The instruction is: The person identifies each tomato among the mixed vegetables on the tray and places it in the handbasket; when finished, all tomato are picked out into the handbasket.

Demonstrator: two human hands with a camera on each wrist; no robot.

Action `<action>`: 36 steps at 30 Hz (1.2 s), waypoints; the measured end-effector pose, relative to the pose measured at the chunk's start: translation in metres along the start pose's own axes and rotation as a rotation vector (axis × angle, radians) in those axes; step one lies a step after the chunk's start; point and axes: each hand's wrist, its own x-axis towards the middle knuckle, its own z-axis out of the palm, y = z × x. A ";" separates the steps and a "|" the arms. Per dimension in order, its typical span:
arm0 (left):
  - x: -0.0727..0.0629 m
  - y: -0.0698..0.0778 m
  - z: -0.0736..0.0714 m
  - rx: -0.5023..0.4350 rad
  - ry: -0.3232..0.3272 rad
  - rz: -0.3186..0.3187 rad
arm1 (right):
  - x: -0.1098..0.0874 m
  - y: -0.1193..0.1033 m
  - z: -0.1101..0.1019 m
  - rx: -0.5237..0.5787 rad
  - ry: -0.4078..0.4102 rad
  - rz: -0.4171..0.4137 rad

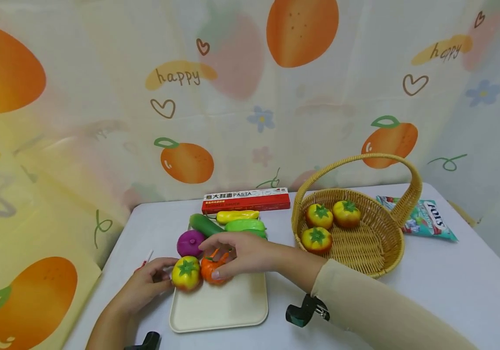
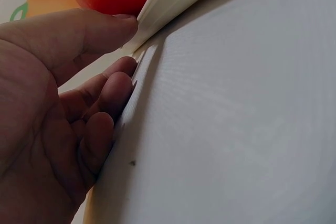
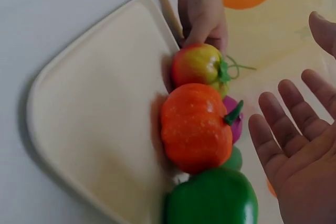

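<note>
My left hand rests at the left side of the cream tray, its fingertips beside a yellow-red toy tomato. In the left wrist view its thumb lies near the tray's rim below the tomato, fingers loosely bent. Above a small orange toy pumpkin is my right hand, which partly hides it in the head view. The right wrist view shows that hand's fingers spread and apart from the pumpkin. A green bell pepper sits beside the pumpkin.
Behind them lie a purple onion, a cucumber, a yellow pepper and a green pepper. A pasta box stands further back. At right, a wicker basket holds three tomatoes, with a blue snack packet beyond.
</note>
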 end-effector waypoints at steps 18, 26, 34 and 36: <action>0.001 0.002 -0.001 0.007 -0.014 0.036 | 0.072 0.013 0.023 -0.049 -0.054 -0.062; -0.001 0.007 -0.004 0.017 -0.013 -0.031 | 0.085 0.011 0.032 -0.252 -0.106 -0.045; -0.002 0.006 -0.004 0.012 -0.021 0.014 | 0.085 0.016 0.038 -0.372 -0.097 -0.008; -0.003 0.006 -0.004 0.010 -0.017 0.018 | 0.086 0.017 0.039 -0.374 -0.099 0.002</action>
